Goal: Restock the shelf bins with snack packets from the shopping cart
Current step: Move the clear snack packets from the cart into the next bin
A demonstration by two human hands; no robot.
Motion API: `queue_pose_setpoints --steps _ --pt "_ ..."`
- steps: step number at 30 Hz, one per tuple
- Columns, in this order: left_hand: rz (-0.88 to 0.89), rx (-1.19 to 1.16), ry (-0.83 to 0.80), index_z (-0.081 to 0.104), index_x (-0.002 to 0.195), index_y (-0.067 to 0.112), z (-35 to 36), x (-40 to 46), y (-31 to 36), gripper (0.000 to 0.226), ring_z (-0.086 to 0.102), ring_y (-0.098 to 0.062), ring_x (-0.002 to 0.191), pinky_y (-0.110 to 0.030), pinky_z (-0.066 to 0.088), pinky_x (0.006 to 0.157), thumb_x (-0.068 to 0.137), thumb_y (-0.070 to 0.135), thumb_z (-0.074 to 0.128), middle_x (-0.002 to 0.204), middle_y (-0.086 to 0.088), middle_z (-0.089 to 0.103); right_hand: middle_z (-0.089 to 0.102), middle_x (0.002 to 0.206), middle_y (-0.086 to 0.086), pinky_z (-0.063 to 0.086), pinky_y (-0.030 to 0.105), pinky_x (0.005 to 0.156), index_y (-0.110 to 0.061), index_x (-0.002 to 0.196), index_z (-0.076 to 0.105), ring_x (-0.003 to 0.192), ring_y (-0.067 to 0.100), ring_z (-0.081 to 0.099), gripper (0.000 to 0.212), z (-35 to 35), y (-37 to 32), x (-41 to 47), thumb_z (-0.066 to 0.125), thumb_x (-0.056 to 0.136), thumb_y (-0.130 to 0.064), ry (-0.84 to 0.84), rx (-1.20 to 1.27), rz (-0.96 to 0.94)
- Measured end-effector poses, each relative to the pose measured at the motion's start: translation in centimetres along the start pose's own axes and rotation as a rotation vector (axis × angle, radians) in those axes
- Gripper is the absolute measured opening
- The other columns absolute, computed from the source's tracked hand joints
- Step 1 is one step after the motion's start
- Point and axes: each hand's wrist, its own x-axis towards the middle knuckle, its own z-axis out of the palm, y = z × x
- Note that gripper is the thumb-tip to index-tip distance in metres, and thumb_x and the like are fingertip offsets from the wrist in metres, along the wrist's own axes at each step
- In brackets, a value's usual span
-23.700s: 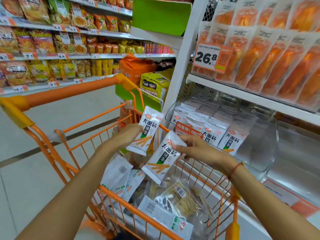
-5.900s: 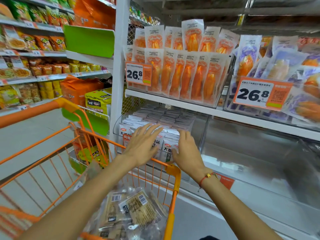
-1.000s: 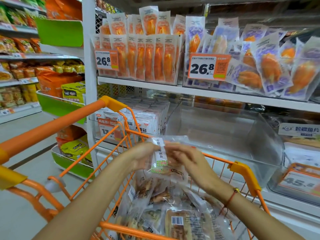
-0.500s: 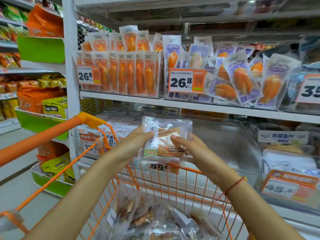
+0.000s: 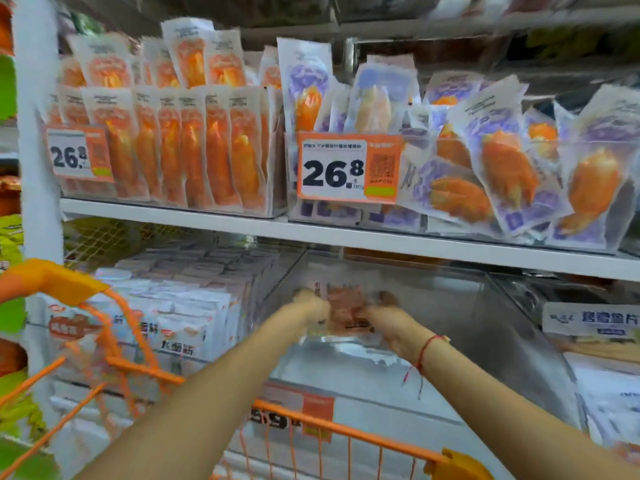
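Bright, even store light; heavy motion blur, wide-angle bending at edges.

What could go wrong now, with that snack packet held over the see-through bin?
1. Both the left hand and the right hand hold the snack packet only by its edges, so it might slip and land crooked in the clear bin.
2. The forearms reach over the cart rim; bumping it might roll the cart away.

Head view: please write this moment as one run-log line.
phase: placing | left hand: holds clear snack packet | right hand: holds same packet | location: inside clear bin on lower shelf | image: blurred
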Motion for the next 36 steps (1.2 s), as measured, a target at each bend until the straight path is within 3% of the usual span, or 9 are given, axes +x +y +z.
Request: queue_pose_setpoints --steps 2,5,7,10,12,15,22,31,36 --pt "-0.021 0.04 0.095 0.034 0.139 0.0 0.8 2.4 -0.1 0.048 0.055 -0.031 0.116 -0.027 0.05 0.078 0.094 0.005 0.051 0.13 -0.018 0.051 0.065 0.094 0.011 0.038 0.014 0.044 0.0 0.102 0.062 0.077 0.02 0.058 0.034 0.9 1.1 3.0 0.064 0.089 -0.032 0.107 -0.179 -0.047" --pt "-0.021 0.153 0.158 0.018 0.146 0.0 1.7 5.1 -0.4 0.059 0.043 -0.032 0.13 -0.035 0.043 0.1 0.096 0.007 0.049 0.147 -0.017 0.036 0.069 0.098 0.012 0.044 0.021 0.056 -0.003 0.103 0.062 0.08 0.024 0.064 0.054 1.1 2.5 6.4 0.049 0.092 -0.054 0.144 -0.449 -0.136" --pt "0.004 0.26 0.147 0.02 0.146 0.001 2.2 6.9 -1.1 0.058 0.041 -0.03 0.133 -0.032 0.041 0.099 0.097 0.012 0.049 0.148 -0.015 0.035 0.068 0.1 0.013 0.052 0.031 0.069 -0.004 0.102 0.063 0.087 0.03 0.066 0.061 0.7 3.1 7.3 0.047 0.088 -0.062 0.2 -0.59 -0.172" --pt "0.063 0.549 0.146 0.042 0.135 0.002 3.0 8.0 -2.0 0.039 0.053 -0.03 0.121 -0.03 0.045 0.085 0.098 0.014 0.046 0.136 -0.015 0.05 0.063 0.111 0.01 0.054 0.035 0.081 -0.01 0.108 0.063 0.101 0.029 0.063 0.062 0.2 3.6 7.8 0.048 0.085 -0.066 0.301 -0.739 -0.19" --pt "0.131 0.817 0.184 0.057 0.12 0.008 3.1 7.8 -1.8 0.027 0.058 -0.027 0.114 -0.029 0.046 0.08 0.095 0.015 0.049 0.124 -0.01 0.059 0.061 0.119 0.01 0.052 0.036 0.086 -0.011 0.116 0.059 0.106 0.029 0.061 0.059 0.3 3.9 8.0 0.049 0.088 -0.062 0.315 -0.732 -0.159" --pt "0.194 1.062 0.235 0.06 0.115 0.014 2.9 7.2 -1.2 0.025 0.059 -0.023 0.112 -0.028 0.047 0.083 0.09 0.017 0.055 0.118 -0.005 0.062 0.06 0.123 0.012 0.051 0.038 0.089 -0.007 0.128 0.048 0.11 0.031 0.06 0.057 0.9 4.4 7.9 0.054 0.091 -0.05 0.288 -0.638 -0.13" --pt "0.215 0.87 0.167 0.035 0.138 0.017 2.7 7.4 -2.2 0.051 0.055 -0.031 0.113 -0.033 0.044 0.077 0.091 0.02 0.055 0.127 -0.009 0.05 0.052 0.134 0.017 0.046 0.037 0.098 0.006 0.145 0.019 0.119 0.033 0.055 0.093 1.2 4.4 7.8 0.064 0.085 -0.049 0.238 -0.431 -0.001" --pt "0.186 0.84 0.081 0.027 0.145 0.026 3.1 7.5 -2.0 0.056 0.048 -0.036 0.123 -0.037 0.044 0.093 0.093 0.021 0.048 0.146 -0.014 0.028 0.059 0.126 0.013 0.047 0.035 0.09 -0.005 0.137 0.033 0.113 0.03 0.058 0.067 1.2 4.8 7.6 0.065 0.087 -0.036 0.118 -0.479 -0.067" --pt "0.178 0.851 0.039 0.033 0.142 0.023 3.2 8.5 -2.2 0.05 0.05 -0.035 0.121 -0.037 0.045 0.088 0.093 0.022 0.044 0.144 -0.014 0.032 0.051 0.136 0.016 0.047 0.04 0.098 0.001 0.148 0.002 0.119 0.034 0.054 0.094 1.7 3.7 6.7 0.057 0.09 -0.048 0.197 -0.397 0.002"
